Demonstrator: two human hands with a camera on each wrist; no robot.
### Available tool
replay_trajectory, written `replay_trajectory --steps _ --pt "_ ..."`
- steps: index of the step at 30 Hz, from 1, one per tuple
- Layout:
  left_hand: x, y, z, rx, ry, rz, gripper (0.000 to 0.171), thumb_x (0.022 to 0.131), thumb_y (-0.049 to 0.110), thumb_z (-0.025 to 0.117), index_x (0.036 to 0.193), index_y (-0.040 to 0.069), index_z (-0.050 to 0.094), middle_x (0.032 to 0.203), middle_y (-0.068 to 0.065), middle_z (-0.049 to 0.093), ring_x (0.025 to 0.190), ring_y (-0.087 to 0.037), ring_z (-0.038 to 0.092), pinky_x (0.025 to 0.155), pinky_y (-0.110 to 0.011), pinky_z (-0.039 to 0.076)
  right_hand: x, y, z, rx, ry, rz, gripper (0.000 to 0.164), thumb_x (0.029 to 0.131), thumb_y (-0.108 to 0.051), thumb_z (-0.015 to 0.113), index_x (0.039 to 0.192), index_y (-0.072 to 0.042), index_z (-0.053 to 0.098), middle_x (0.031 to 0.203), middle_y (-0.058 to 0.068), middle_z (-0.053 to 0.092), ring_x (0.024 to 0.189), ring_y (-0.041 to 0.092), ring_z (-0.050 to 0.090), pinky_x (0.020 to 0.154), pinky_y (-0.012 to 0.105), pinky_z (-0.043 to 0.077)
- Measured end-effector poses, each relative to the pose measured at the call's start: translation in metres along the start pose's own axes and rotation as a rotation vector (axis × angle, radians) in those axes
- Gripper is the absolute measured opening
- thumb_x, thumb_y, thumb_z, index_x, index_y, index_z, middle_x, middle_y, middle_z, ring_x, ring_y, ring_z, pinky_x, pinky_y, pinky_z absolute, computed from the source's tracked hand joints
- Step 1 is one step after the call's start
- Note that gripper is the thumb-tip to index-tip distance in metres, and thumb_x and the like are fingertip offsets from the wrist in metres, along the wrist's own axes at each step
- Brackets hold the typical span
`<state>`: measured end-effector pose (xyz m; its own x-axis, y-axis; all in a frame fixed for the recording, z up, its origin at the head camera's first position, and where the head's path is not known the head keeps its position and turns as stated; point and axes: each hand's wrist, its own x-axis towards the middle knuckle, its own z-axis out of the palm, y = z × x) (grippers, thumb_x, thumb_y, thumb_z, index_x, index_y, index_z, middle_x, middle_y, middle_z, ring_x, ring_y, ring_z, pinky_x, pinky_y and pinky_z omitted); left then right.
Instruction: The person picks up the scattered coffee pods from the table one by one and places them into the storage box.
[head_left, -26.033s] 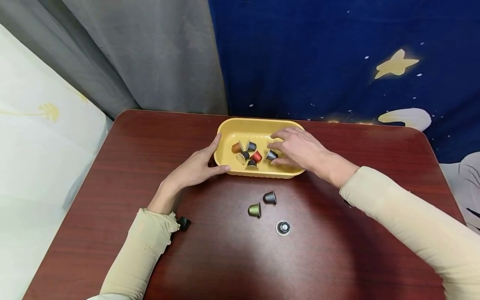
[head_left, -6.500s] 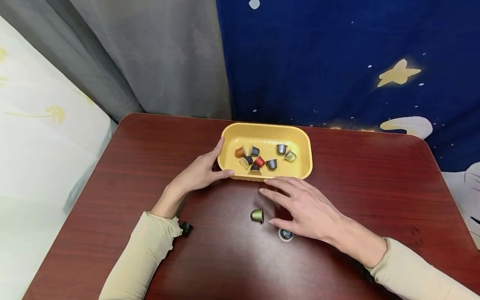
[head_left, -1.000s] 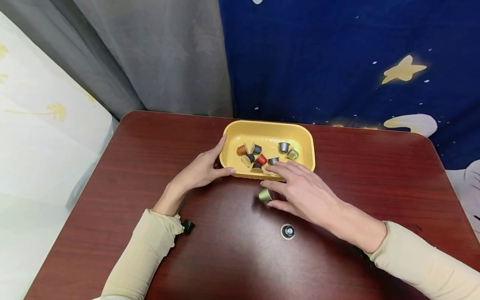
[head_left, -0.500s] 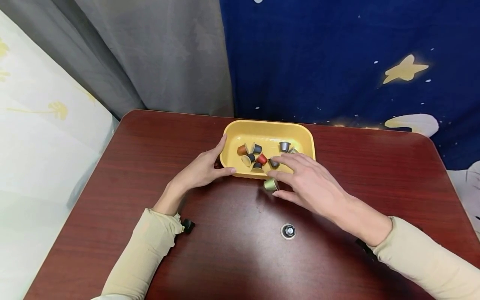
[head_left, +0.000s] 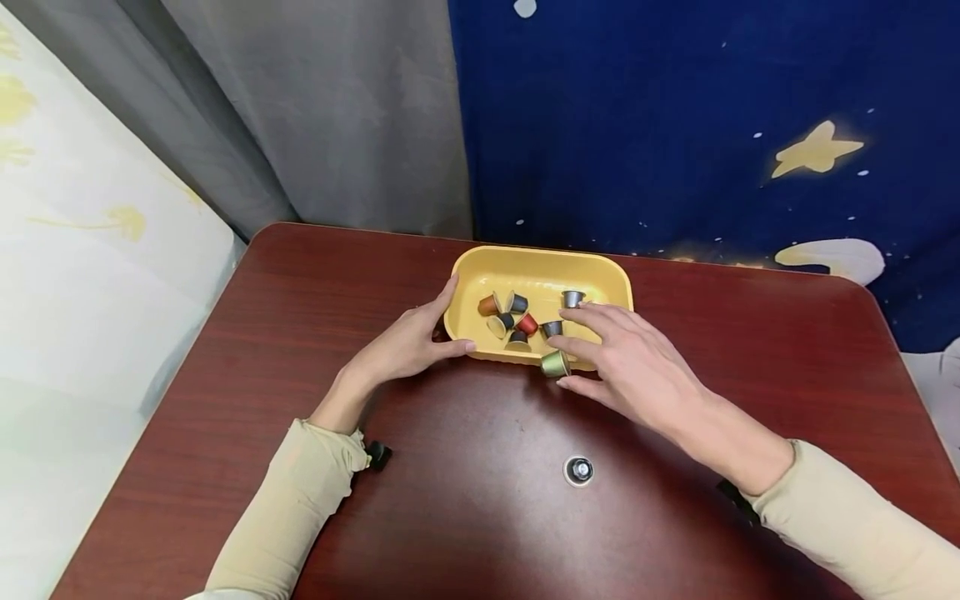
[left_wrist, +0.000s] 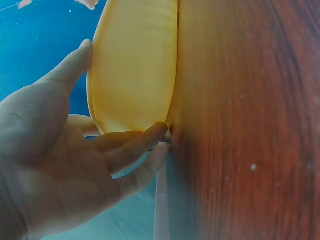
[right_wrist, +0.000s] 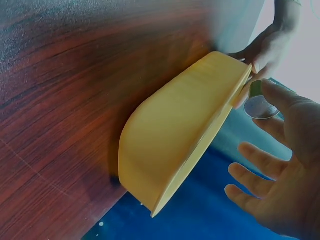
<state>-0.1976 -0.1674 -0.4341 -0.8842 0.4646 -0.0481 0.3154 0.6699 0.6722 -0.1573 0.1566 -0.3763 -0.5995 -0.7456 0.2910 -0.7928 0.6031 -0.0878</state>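
Note:
A yellow plastic tub [head_left: 540,265] stands near the table's far edge. My left hand [head_left: 397,346] holds its left end, thumb at the near rim and fingers around the end wall; the left wrist view shows the fingers [left_wrist: 135,150] low against it. Between thumb and index finger, my right hand [head_left: 647,373] pinches a green coffee capsule [head_left: 556,364] over the tub's near rim. In the right wrist view the capsule's foil lid [right_wrist: 261,107] shows, with the other fingers spread. Several capsules lie inside, among them a red one [head_left: 527,323], an orange-brown one [head_left: 488,305] and a silver one [head_left: 573,298].
One black-and-silver capsule [head_left: 578,471] stands lid-down on the dark red wooden table [head_left: 465,517], nearer the person. Behind the table hang a grey curtain [head_left: 360,108] and a blue curtain [head_left: 615,125] with stars. A white patterned surface [head_left: 90,275] flanks the left side.
Over the last second my right hand has carried the green capsule up and rightward to the near rim. Earlier, the other dark capsule left the table and more capsules appeared in the tub. My left hand keeps its place.

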Motion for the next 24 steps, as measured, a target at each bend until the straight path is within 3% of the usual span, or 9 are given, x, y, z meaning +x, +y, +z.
replay_trajectory --steps 15,24 --pt "-0.001 0.001 0.003 0.004 0.001 0.003 0.105 0.089 0.048 0.071 0.16 0.023 -0.002 0.157 -0.011 0.034 0.13 -0.022 0.049 0.107 -0.043 0.039 -0.004 0.015 0.0 -0.025 0.048 0.036 0.043 0.084 -0.037 0.079 0.12 -0.015 0.073 0.136 0.015 0.058 0.125 0.037 0.053 0.101 0.051 0.042" --pt "-0.001 -0.001 0.002 -0.003 0.012 -0.006 0.105 0.088 0.047 0.073 0.161 0.019 0.002 0.155 -0.014 0.038 0.125 -0.023 0.052 0.106 -0.043 0.041 -0.002 0.021 0.0 -0.055 0.028 0.045 0.044 0.084 -0.036 0.079 0.122 -0.015 0.072 0.133 0.017 0.059 0.124 0.036 0.052 0.1 0.051 0.042"
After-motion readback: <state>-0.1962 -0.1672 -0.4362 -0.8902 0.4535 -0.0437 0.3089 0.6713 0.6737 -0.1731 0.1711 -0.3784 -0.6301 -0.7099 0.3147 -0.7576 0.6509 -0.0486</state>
